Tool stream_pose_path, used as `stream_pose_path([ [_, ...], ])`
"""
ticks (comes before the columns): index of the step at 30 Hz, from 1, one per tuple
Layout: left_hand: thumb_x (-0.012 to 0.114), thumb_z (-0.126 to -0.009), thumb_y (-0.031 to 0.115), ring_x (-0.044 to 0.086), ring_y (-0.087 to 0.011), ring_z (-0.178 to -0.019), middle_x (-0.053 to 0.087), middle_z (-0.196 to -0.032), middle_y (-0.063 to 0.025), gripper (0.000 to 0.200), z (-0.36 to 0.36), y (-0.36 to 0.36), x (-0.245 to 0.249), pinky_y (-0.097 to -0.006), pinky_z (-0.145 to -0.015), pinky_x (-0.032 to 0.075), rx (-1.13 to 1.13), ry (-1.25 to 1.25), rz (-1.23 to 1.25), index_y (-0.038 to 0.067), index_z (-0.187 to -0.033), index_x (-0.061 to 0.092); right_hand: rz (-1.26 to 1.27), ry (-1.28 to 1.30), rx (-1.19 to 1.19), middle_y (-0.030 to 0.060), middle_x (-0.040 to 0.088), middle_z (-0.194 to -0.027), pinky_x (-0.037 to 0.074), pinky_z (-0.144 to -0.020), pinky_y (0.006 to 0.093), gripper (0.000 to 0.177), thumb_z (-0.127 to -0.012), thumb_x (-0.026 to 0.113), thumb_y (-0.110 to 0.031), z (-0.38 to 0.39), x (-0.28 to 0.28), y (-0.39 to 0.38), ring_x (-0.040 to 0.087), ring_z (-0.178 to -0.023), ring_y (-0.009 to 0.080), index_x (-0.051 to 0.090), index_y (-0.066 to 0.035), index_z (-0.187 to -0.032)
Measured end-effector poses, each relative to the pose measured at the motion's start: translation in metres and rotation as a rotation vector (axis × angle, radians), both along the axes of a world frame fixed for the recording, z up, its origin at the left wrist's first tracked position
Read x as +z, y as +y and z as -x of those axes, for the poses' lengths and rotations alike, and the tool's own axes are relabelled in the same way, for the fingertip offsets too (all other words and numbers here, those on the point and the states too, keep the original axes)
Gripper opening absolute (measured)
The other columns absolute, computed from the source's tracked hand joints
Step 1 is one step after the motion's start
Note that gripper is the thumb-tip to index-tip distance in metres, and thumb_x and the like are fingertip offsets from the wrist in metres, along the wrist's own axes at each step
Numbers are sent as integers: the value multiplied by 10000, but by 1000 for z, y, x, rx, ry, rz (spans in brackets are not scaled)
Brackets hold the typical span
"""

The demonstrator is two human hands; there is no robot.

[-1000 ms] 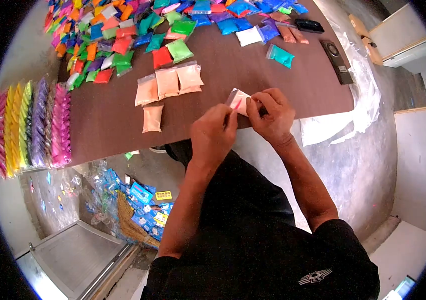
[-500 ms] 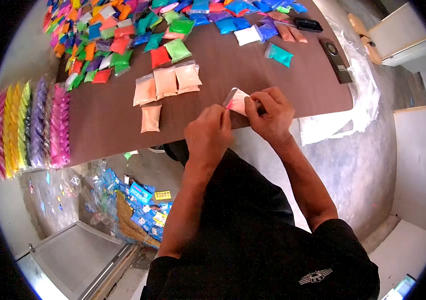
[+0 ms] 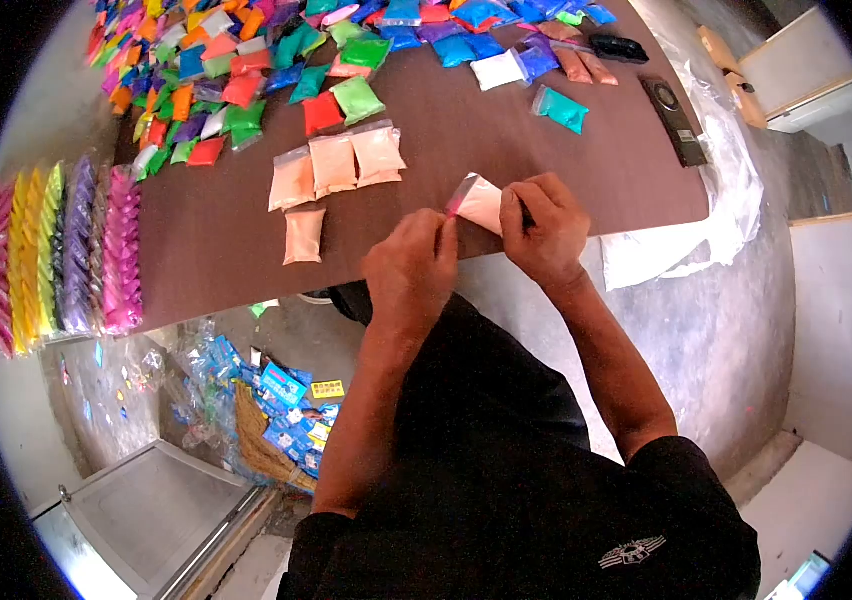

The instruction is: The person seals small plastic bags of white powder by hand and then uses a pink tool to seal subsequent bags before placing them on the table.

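Observation:
Both my hands hold one small clear packet of peach-pink powder (image 3: 478, 202) just above the near edge of the brown table (image 3: 506, 140). My left hand (image 3: 409, 268) pinches the packet's left corner. My right hand (image 3: 546, 228) grips its right side with the fingers curled over it. Three matching peach packets (image 3: 336, 163) lie side by side on the table to the left, and one more peach packet (image 3: 303, 234) lies below them.
Several coloured powder packets (image 3: 236, 70) cover the far left and back of the table. Rows of coloured packets (image 3: 61, 250) hang at the left. A black flat device (image 3: 674, 120) lies near the right edge, with a clear plastic sheet (image 3: 706, 230) beyond it. Blue wrappers (image 3: 286, 400) litter the floor.
My left hand has slid a little left and down along the packet while my right hand keeps its grip; the packet now tilts flatter, showing its peach face.

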State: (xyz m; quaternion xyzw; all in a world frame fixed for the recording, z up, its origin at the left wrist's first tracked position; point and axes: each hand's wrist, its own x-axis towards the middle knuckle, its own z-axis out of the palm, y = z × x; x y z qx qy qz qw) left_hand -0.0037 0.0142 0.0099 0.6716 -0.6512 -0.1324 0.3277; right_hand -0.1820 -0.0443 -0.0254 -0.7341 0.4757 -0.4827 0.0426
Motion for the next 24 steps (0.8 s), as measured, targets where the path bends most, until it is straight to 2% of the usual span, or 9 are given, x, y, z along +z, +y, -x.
stream_pose_path([
  [2, 703, -943, 169, 699, -349, -726, 694, -812, -146, 129, 9, 0, -1, -434, -645, 528, -102, 122, 66, 53, -894, 677, 9, -13, 2, 74, 658, -794, 545, -591, 370, 39, -836, 749, -109, 1, -2, 0, 666, -667, 253, 727, -77, -835],
  [6, 702, -944, 177, 702, -350, -731, 700, -809, -152, 137, 14, -5, -3, -430, -652, 531, -137, 61, 29, 49, -899, 686, -10, -14, -5, 73, 663, -807, 546, -596, 370, 39, -834, 750, -108, 2, 3, 2, 670, -679, 252, 728, -77, -843],
  [8, 697, -946, 178, 707, -347, -745, 707, -834, -151, 131, 5, -11, -8, -429, -664, 538, -23, -23, -1, 50, -918, 697, -34, -9, 10, 71, 671, -828, 550, -606, 365, 47, -835, 754, -113, 2, 2, 2, 676, -696, 249, 730, -78, -853],
  [12, 695, -947, 183, 713, -344, -764, 712, -851, -147, 131, -2, -11, 5, -433, -674, 543, -9, 33, -47, 53, -933, 704, -18, 25, -6, 69, 676, -839, 553, -615, 359, 56, -836, 761, -123, 1, -1, 2, 681, -709, 243, 733, -81, -859],
  [14, 700, -944, 191, 715, -340, -768, 719, -867, -141, 136, 8, -11, 4, -438, -675, 546, -128, 33, 54, 55, -937, 707, -20, -13, 5, 68, 676, -838, 555, -618, 358, 48, -840, 758, -117, 0, -2, 2, 682, -711, 244, 731, -80, -855],
  [24, 682, -959, 236, 712, -349, -788, 714, -860, -141, 176, 5, -25, 2, -440, -695, 551, -85, -33, -22, 67, -914, 702, 6, 12, 2, 80, 676, -823, 561, -622, 355, 47, -843, 755, -101, 0, -3, 1, 684, -704, 247, 730, -64, -857],
])
